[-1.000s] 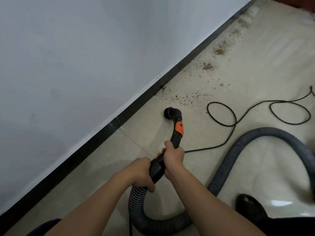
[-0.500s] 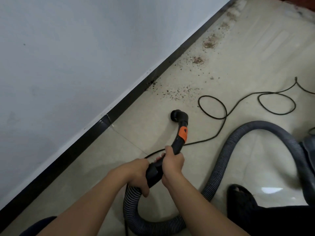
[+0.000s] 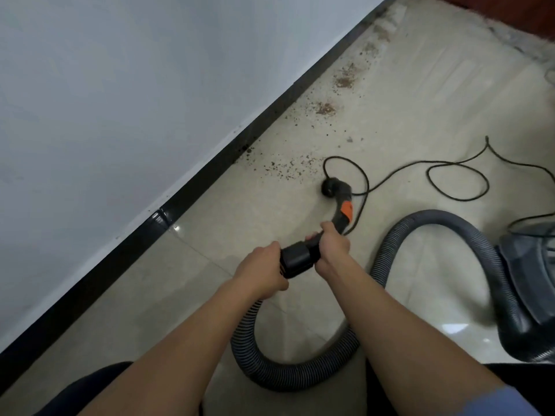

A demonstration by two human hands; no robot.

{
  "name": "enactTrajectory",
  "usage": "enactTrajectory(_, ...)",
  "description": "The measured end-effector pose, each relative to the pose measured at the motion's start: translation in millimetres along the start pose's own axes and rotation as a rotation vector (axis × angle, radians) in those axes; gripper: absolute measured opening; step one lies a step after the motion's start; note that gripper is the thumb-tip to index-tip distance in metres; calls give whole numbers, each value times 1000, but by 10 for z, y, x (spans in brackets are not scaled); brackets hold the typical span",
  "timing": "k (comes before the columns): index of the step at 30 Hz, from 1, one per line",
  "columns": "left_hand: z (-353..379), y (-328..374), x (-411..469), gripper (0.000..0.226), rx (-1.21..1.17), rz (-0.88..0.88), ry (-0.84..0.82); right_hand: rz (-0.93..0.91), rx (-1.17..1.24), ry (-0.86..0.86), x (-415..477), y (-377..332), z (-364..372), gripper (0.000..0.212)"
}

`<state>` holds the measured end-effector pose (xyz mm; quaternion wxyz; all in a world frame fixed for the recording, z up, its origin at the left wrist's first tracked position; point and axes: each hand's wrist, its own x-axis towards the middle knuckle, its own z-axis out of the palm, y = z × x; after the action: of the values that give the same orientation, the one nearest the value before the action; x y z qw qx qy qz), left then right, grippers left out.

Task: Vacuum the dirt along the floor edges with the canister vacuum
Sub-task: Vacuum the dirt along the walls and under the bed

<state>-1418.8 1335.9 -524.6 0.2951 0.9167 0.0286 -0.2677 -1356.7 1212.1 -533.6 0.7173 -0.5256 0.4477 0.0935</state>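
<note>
Left hand (image 3: 261, 270): fingers curled round the rear end of the black handle cuff (image 3: 300, 259), probably to steady the tube.
Right hand (image 3: 333, 247): wrapped round the handle just forward, below the orange band (image 3: 346, 210); likely steering the tip.
Nozzle (image 3: 330, 187): mouth down at the floor (image 3: 210, 265), a little out from the baseboard (image 3: 210, 172), angled towards it.
Dirt (image 3: 288, 169): brown specks between nozzle and baseboard, with more patches farther along the baseboard; not yet cleared.
Hose (image 3: 300, 376): loops away from the baseboard to the canister vacuum (image 3: 528, 283), giving slack for reach.
Power cord (image 3: 450, 166): one loop lies right by the nozzle, on the side away from the baseboard; it could snag.
</note>
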Motion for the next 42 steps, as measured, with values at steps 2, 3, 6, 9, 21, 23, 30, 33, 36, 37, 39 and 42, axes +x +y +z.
enactTrajectory(2,-67,-30,0,47,-51,-55,-5,33,-47,-74,40,-72,148,12)
enactTrajectory(3,-92,-41,-3,50,-75,-78,-12,39,-60,-87,50,-94,185,12)
enactTrajectory(6,-90,-30,-15,55,-86,-109,-66,27,-52,-40,62,-83,91,13)
enactTrajectory(9,-2,-4,-4,50,-62,-96,-150,-7,-62,21,120,-44,-56,18)
enactTrajectory(21,-344,-525,-121,46,-174,-262,53,-10,-296,-261,32,204,976,29)
enactTrajectory(23,-361,-544,-97,44,-179,-245,79,-10,-298,-268,54,188,1010,28)
enactTrajectory(30,-345,-451,37,48,-259,-166,193,-18,-310,-240,233,-107,1054,24)
enactTrajectory(33,-439,-464,48,55,-405,-143,298,-35,-366,-289,304,-291,1325,28)
enactTrajectory(36,-486,-487,46,61,-528,-149,363,-54,-463,-315,379,-378,1536,30)
enactTrajectory(37,-488,-503,45,60,-556,-159,360,-56,-485,-319,397,-379,1570,31)
enactTrajectory(39,-481,-532,48,57,-585,-183,301,-60,-507,-317,407,-344,1567,30)
enactTrajectory(42,-425,-584,46,52,-545,-206,142,-57,-529,-323,344,-170,1453,36)
